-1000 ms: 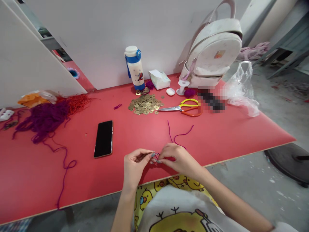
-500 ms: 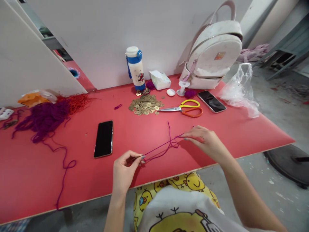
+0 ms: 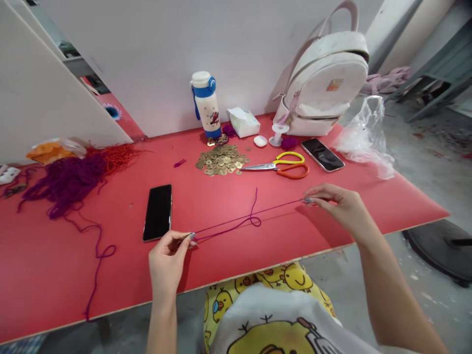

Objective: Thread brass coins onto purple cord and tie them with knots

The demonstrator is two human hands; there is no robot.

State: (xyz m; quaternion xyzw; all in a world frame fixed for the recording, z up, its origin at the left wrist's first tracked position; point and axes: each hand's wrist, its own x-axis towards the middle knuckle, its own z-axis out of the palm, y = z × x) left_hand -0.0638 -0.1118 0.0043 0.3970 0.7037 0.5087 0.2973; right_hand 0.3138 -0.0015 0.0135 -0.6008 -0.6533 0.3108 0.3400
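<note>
A purple cord [image 3: 276,207] stretches taut between my two hands above the red table [image 3: 221,270]. My left hand [image 3: 167,253] pinches one end near the table's front edge; a small brassy edge shows between its fingers, too hidden to name surely. Farther right, my right hand [image 3: 337,204] pinches the cord's other end between thumb and fingers. From the left hand a second, slack length runs to a small loop, its free end pointing up toward the pile of brass coins [image 3: 221,160]. Beside the coins lie scissors [image 3: 275,166] with one yellow and one orange handle.
A black phone [image 3: 158,211] lies by my left hand, another phone [image 3: 322,154] at back right. Purple yarn [image 3: 70,182] and red strands [image 3: 118,157] are heaped left. A bottle [image 3: 205,105], tissue pack [image 3: 243,122], white spool [image 3: 279,133], backpack [image 3: 328,83] and plastic bag [image 3: 368,142] stand behind.
My hands have moved apart, the left one leftward and the right one rightward. The cord between them is now longer, and the slack loop has shifted slightly left.
</note>
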